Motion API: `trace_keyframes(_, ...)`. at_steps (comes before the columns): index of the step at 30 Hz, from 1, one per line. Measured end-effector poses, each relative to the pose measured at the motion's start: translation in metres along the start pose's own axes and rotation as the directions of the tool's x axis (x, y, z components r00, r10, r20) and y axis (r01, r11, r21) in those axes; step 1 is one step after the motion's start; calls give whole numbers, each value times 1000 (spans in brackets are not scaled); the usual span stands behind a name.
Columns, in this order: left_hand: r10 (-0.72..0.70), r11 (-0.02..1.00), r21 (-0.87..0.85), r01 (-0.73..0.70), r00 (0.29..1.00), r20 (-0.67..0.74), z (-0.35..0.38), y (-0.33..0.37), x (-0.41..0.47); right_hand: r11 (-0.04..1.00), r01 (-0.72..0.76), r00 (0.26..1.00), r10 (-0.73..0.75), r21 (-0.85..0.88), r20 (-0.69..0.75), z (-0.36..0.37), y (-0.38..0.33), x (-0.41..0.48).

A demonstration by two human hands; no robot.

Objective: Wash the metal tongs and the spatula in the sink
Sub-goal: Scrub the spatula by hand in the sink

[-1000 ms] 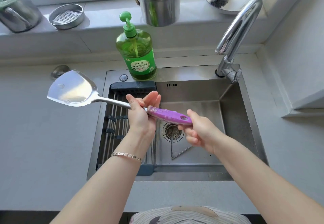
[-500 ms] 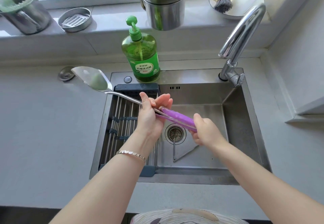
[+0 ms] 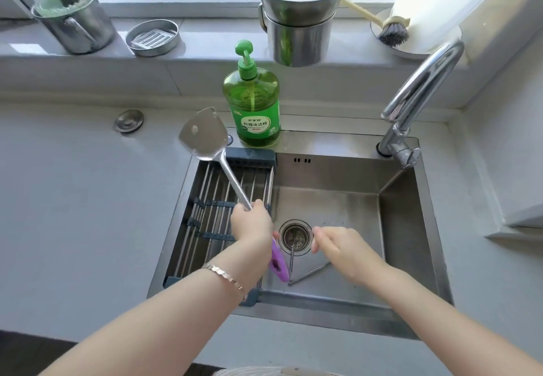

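Purple-handled steel spatula (image 3: 233, 184) gripped by your left hand (image 3: 254, 224) alone, right hand (image 3: 338, 246) empty; wet handle may slip.

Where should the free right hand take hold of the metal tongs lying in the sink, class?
Grip the metal tongs near their joined end, coming from above with the free right hand. They lie flat on the sink floor, arms spread in a V, so pinching both arms there probably closes them.
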State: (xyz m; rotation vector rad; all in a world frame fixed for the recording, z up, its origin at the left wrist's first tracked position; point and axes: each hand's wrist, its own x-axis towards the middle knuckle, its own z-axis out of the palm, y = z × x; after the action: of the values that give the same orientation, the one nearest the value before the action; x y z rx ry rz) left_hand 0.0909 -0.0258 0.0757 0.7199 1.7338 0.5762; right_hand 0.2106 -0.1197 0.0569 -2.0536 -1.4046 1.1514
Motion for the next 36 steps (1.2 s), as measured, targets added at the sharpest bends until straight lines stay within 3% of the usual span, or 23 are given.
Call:
trace_keyframes(3,121,945,286,-161,981,153,-30,-15,18,998,-55,989,57,13,-137,-18,8,15)
trace_keyframes(6,191,776,534,-335,932,308,-53,-5,31,998,-45,985,51,42,-168,-37,-8,42)
trace_keyframes(9,184,575,679,-458,880,438,-61,23,43,996,-23,988,36,84,-151,-53,-38,74)
trace_keyframes(11,212,306,791,-530,848,486,-61,44,49,986,-2,985,31,168,-171,-63,-61,95)
trace_keyframes(14,284,-228,834,-503,785,551,-57,72,50,947,9,972,67,322,-225,-80,-100,124)
trace_keyframes(15,288,-341,813,-472,770,569,-56,80,52,916,-11,969,109,402,-221,-86,-112,133)
trace_keyframes(17,272,-457,781,-426,769,578,-53,91,55,822,-77,966,202,564,-162,-94,-130,153)
trace_keyframes(21,258,-528,738,-420,748,611,-52,103,64,617,-169,971,238,769,22,-101,-157,185)
trace_keyframes(26,271,-512,738,-440,732,625,-51,107,82,459,-253,962,210,852,172,-106,-186,218)
trace_keyframes(36,311,-464,735,-495,686,658,-39,107,105,305,-385,917,228,871,326,-116,-199,243)
